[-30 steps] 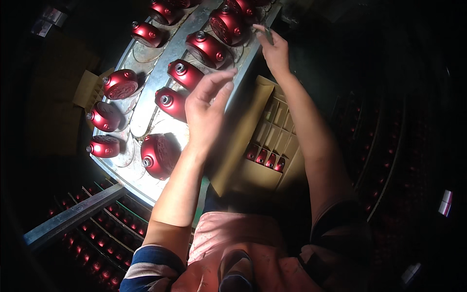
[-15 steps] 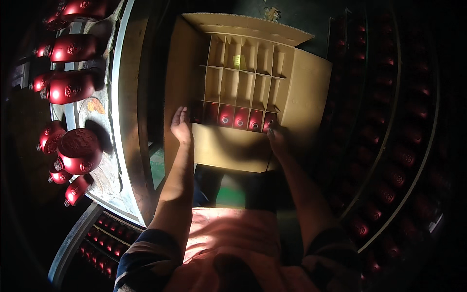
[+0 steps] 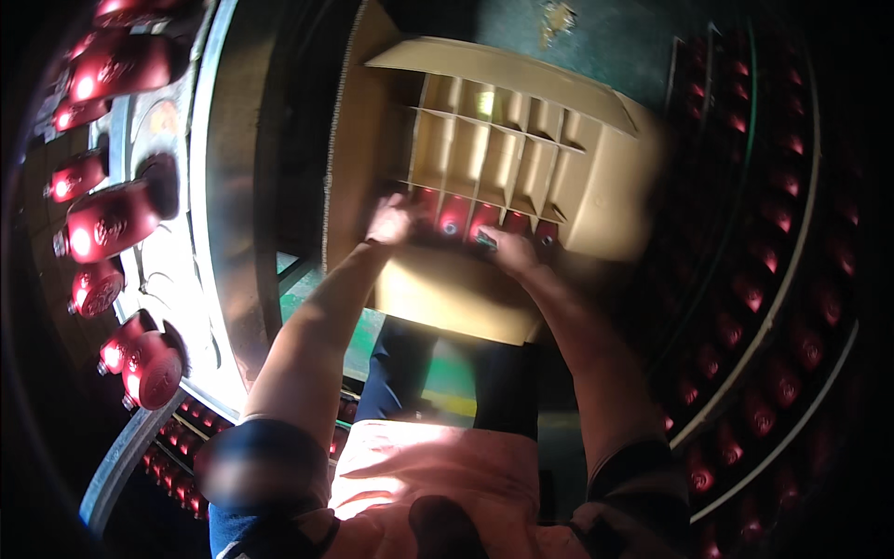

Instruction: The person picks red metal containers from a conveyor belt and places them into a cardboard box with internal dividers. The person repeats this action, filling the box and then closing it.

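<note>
An open cardboard box [image 3: 456, 298] stands before me, its inside split by a cardboard divider grid [image 3: 482, 158]. Red bottles [image 3: 453, 216] stand upright in the row of cells closest to me, mouths up. My left hand [image 3: 393, 220] reaches over the near flap to the left end of that row, its fingers smeared by motion. Over the row's middle, my right hand [image 3: 514, 250] has a fingertip at the mouth of one bottle [image 3: 484, 222]; its other fingers are hidden. The far cells hold no bottles, and a small yellowish patch [image 3: 485, 102] shows in one.
To the left is a brightly lit metal-edged table [image 3: 200, 177] with red bottles [image 3: 112, 219] on it, seen tipped sideways by the lens. Racks with rows of red bottles [image 3: 759, 293] line the right side. More bottles [image 3: 177, 456] sit low at the left.
Both hands have moved from the box's near corners inward over the near row of bottles. My view has shifted, so the box appears turned slightly and the left table sits further left.
</note>
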`<state>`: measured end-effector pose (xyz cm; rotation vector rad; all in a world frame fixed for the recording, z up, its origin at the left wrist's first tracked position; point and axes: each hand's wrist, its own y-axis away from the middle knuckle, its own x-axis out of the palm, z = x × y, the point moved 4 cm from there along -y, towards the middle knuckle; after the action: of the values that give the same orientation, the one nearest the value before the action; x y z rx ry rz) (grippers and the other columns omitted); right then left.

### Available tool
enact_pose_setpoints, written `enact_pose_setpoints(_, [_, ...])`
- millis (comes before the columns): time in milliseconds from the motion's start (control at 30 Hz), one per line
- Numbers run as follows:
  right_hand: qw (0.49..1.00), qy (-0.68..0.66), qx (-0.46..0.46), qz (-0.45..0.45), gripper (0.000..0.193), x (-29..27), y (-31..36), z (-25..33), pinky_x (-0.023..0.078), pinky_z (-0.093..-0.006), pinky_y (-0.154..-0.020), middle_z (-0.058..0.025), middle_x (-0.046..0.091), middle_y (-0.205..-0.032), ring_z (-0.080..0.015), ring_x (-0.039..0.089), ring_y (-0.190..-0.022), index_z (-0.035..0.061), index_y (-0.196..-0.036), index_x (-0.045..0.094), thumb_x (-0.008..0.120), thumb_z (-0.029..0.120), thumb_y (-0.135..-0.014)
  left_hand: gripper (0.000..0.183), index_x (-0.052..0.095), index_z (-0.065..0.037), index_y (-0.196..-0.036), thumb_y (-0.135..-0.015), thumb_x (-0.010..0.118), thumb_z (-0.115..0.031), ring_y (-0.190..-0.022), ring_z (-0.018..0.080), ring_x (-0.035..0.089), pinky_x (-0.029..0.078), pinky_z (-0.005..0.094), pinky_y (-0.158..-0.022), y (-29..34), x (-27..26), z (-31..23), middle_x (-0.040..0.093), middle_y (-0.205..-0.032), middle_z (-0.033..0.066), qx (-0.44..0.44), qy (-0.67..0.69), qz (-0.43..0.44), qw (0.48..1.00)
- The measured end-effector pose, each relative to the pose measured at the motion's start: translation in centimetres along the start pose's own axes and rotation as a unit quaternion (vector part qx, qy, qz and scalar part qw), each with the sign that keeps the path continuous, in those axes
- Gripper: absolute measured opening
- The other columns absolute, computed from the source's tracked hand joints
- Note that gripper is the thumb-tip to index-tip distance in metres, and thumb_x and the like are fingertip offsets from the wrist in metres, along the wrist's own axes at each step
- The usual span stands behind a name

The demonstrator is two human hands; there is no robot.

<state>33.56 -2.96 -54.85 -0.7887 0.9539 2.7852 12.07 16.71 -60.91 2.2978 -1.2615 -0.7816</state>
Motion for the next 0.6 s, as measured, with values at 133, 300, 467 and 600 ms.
enact_pose_setpoints(133, [0.987, 0.152, 0.052, -0.001, 0.022, 2.3, -0.7, 0.1, 0.050, -0.0494, -0.077, -0.0142, 0.068, -0.089, -0.0370, 0.065, -0.084, 0.0244, -0.103, 0.059, 0.055, 0.040, -0.089, 0.027, 0.066, -0.015, -0.108, -0.085, 0.067, -0.029, -0.106, 0.0292, 0.057, 0.046, 0.0475, -0.089, -1.4, 4.5, 4.1, 0.062, -0.124, 0.0060, -0.248, 0.798, 0.148, 0.529])
enact_pose_setpoints(300, [0.978, 0.094, 0.130, -0.134, 0.025, 2.2, 0.0, -1.7, 0.052, -0.0434, -0.068, -0.0109, 0.069, -0.077, -0.0325, 0.068, -0.074, 0.0198, -0.092, 0.063, 0.073, 0.035, -0.076, 0.019, 0.070, -0.004, -0.104, -0.088, 0.065, -0.013, -0.116, 0.0213, 0.056, 0.048, 0.0362, -0.093, -1.0, 4.7, 2.2, 0.060, -0.126, 0.0123, 0.032, 0.440, 0.052, 0.896])
enact_pose_setpoints(467, [0.930, -0.310, 0.074, -0.182, 0.010, -1.1, 3.8, -0.7, 0.044, -0.0237, -0.048, 0.0011, 0.063, -0.070, -0.0048, 0.054, -0.056, 0.0050, -0.086, 0.066, 0.072, 0.002, -0.078, 0.026, 0.072, -0.015, -0.105, -0.079, 0.070, -0.014, -0.118, 0.0250, 0.054, 0.039, 0.0392, -0.103, 4.7, 3.5, -7.4, 0.066, -0.118, 0.0000, 0.169, -0.037, -0.078, 0.982])
enact_pose_setpoints(600, [0.942, -0.261, 0.014, -0.209, 0.012, -10.7, 11.6, 6.1, 0.038, -0.0192, -0.051, 0.0053, 0.056, -0.070, -0.0019, 0.046, -0.058, 0.0032, -0.083, 0.067, 0.073, -0.002, -0.075, 0.029, 0.072, -0.017, -0.106, -0.077, 0.072, -0.015, -0.123, 0.0265, 0.052, 0.040, 0.0396, -0.103, 15.2, 0.6, -17.4, 0.067, -0.118, 0.0016, 0.233, -0.123, -0.192, 0.945])
